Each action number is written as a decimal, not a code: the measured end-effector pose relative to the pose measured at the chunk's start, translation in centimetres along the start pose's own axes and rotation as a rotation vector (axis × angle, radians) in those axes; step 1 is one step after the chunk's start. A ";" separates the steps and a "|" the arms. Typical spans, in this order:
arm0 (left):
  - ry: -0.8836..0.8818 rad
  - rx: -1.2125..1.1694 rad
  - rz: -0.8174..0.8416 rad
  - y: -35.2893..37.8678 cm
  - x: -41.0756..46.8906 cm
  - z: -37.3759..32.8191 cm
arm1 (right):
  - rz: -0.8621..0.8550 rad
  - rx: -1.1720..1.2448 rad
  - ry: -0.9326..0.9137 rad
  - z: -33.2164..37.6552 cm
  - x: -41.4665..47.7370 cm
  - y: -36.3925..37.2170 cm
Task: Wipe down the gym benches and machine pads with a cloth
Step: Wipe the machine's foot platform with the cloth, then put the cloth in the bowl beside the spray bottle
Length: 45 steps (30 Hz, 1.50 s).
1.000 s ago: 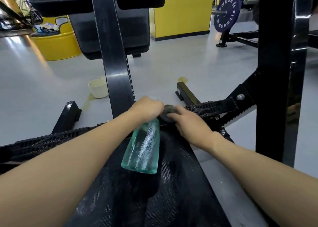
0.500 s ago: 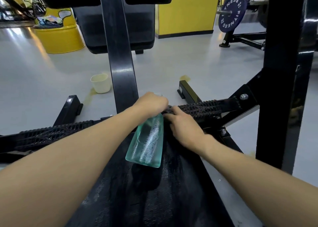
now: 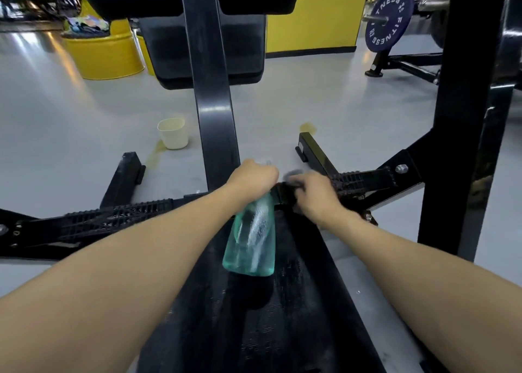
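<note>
My left hand [image 3: 252, 178] grips the top of a teal spray bottle [image 3: 251, 239], which hangs tilted over the black textured platform [image 3: 240, 316] of a gym machine. Just to its right, my right hand [image 3: 313, 194] holds a dark grey cloth [image 3: 292, 174] against the far end of the platform, where it meets the ribbed black footbar [image 3: 356, 179]. Only a small edge of the cloth shows past my fingers. Black pads [image 3: 203, 47] hang on the upright post [image 3: 210, 90] ahead.
A cream cup [image 3: 173, 133] stands on the grey floor left of the post, beside yellowish stains. A thick black frame column [image 3: 469, 118] rises at right. Yellow drums [image 3: 104, 53] stand at back left, and a blue weight plate [image 3: 388, 18] at back right.
Both hands stay at the far end of the platform. My right hand with the cloth has slid slightly right and further out. The bottle stays in my left hand.
</note>
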<state>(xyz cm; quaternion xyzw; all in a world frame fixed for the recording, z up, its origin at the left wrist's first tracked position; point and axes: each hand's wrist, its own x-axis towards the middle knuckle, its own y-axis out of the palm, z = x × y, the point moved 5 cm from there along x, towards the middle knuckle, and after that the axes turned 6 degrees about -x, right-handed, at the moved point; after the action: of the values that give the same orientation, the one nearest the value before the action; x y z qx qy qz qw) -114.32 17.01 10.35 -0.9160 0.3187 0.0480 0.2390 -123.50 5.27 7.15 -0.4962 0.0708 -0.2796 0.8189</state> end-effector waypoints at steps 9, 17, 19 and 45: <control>0.047 0.059 -0.071 -10.0 -11.1 -11.0 | -0.026 0.292 0.166 14.4 -5.4 -14.0; -0.005 -0.016 -0.097 -24.0 -28.0 -27.1 | 0.073 0.337 0.194 31.7 -12.7 -34.5; 0.034 0.002 -0.092 -27.3 -32.3 -30.6 | 0.078 0.360 0.205 35.8 -14.4 -38.3; 0.129 -0.296 -0.582 -79.5 -60.0 -25.3 | 0.641 0.856 0.152 94.0 -24.3 -31.8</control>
<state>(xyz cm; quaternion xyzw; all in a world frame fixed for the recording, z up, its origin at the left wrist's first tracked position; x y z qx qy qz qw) -115.23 93.08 79.40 -0.9945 0.0476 -0.0348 0.0863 -119.12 79.63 77.11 -0.0503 0.1574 -0.0546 0.9847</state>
